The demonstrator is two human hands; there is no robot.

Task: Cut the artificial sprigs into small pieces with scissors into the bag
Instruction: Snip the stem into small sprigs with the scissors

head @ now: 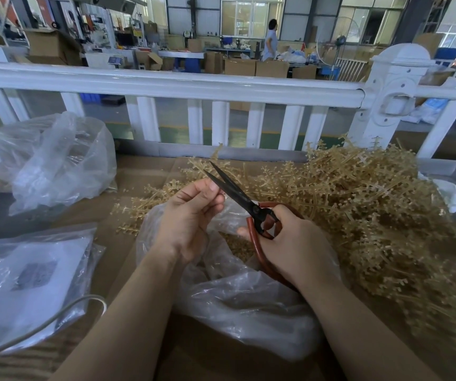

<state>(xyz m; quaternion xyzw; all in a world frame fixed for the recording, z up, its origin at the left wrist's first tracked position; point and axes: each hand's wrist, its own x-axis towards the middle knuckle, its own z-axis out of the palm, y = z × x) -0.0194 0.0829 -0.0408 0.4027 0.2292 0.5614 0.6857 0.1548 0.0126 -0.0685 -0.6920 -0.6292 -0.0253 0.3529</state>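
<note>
My right hand (292,240) grips the red handles of black-bladed scissors (238,196), whose blades stand slightly apart and point up and to the left. My left hand (191,218) is held just left of the blades with its fingertips pinched together; whatever it pinches is too small to make out. Both hands hover over an open clear plastic bag (249,295) with small tan cut pieces (238,244) inside. A large heap of tan artificial sprigs (372,210) lies to the right, and a few loose sprigs (141,204) lie behind the bag.
Two more clear plastic bags sit on the left, one at the back (56,166) and one near me over white sheets (29,279). A white cable (51,323) crosses the front left. A white railing (194,86) runs along the far edge of the cardboard-covered table (221,353).
</note>
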